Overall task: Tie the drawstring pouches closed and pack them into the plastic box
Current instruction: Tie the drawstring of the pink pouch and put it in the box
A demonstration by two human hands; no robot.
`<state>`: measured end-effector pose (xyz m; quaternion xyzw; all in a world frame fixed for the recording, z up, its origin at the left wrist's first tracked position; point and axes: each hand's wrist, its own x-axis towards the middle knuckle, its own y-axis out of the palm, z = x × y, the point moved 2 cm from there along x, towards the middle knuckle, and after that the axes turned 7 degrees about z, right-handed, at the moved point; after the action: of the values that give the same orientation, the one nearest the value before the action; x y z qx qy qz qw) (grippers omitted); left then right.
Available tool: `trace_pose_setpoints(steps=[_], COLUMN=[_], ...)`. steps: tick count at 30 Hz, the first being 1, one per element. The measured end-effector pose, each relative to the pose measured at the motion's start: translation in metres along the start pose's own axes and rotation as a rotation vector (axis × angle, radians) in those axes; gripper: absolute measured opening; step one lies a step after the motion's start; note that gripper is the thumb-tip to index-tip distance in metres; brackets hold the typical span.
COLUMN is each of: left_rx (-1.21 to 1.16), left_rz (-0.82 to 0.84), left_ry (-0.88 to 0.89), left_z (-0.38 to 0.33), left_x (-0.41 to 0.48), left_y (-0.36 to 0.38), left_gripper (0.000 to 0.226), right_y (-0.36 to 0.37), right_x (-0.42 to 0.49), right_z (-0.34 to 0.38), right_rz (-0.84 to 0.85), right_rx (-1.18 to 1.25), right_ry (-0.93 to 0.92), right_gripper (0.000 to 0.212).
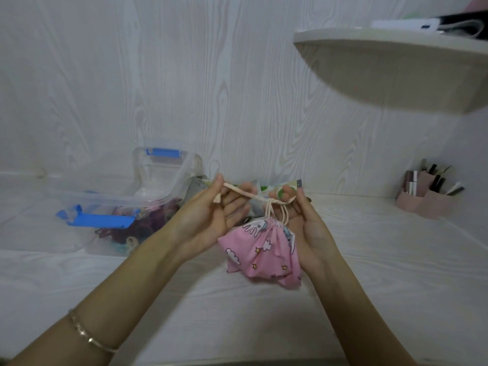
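A pink drawstring pouch (pixel 260 253) printed with stars and clouds hangs at the centre, its mouth gathered tight. Its cream cord (pixel 244 192) runs level between my two hands above it. My left hand (pixel 211 215) pinches the cord's left end between thumb and fingers. My right hand (pixel 303 220) pinches the right end, palm beside the pouch. Behind the hands lie other pouches (pixel 266 188), partly hidden, one with a green print. The clear plastic box (pixel 126 223) with blue clips stands at the left, open, with dark red and mixed items inside.
The box's lid (pixel 163 170) leans upright behind it against the white wood-grain wall. A pink organiser (pixel 427 196) with cosmetics stands at the far right. A white shelf (pixel 396 62) juts out overhead at the upper right.
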<state>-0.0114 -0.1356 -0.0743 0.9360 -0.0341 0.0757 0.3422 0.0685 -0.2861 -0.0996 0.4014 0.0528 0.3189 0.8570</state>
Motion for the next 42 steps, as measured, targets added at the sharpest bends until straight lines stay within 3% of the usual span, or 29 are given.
trace_pose_setpoints(steps=[3,5,8,12,14,18,22,26,31,34,37,39,42], left_rx=[-0.227,-0.204,-0.021,0.317,0.458,0.562,0.892,1.128,1.179,1.311,1.467,1.487,1.264], left_rz=[-0.031,-0.039,-0.015,0.0,-0.025,-0.04,0.041,-0.05,-0.078,-0.11,-0.028,0.022,0.027], left_ry=[-0.043,-0.098,-0.149,-0.122,-0.088,-0.084,-0.213,-0.094,-0.001,-0.037,-0.092,-0.075,-0.072], left_z=[-0.004,-0.007,-0.006,-0.003,-0.002,0.002,0.014,0.019,0.013,0.0,0.0,0.008,0.017], left_x=[-0.002,-0.005,-0.007,-0.001,0.006,0.01,-0.001,-0.005,-0.017,-0.026,-0.031,-0.029,-0.025], left_y=[-0.003,-0.007,-0.007,0.007,0.011,0.017,0.016,0.0,-0.007,-0.018,-0.017,-0.008,-0.001], left_gripper=[0.039,0.027,0.025,0.028,0.031,0.028,0.032,0.036,0.006,0.01,0.016,0.019,0.014], right_y=[-0.007,-0.01,-0.007,0.009,0.019,0.026,0.017,0.009,0.003,-0.002,0.002,0.008,0.014], right_x=[-0.003,-0.008,-0.017,-0.022,-0.026,-0.03,-0.029,-0.029,-0.028,-0.031,-0.033,-0.035,-0.036], right_z=[0.007,0.01,0.005,-0.001,-0.004,-0.006,-0.005,-0.006,-0.007,0.001,-0.003,-0.008,-0.009], right_rz=[-0.079,-0.107,-0.074,0.168,0.266,0.315,0.189,0.05,-0.005,-0.036,0.017,0.058,0.057], right_rx=[0.106,0.073,-0.295,-0.961,-1.078,-0.899,-0.838,-0.709,-0.784,-0.848,-0.914,-0.924,-0.886], right_ry=[-0.035,0.017,0.252,0.492,0.531,0.502,0.407,0.319,0.136,0.087,0.114,0.113,0.1], right_gripper=[0.026,0.025,0.028,0.024,0.028,0.044,0.037,0.02,0.022,0.021,0.019,0.017,0.016])
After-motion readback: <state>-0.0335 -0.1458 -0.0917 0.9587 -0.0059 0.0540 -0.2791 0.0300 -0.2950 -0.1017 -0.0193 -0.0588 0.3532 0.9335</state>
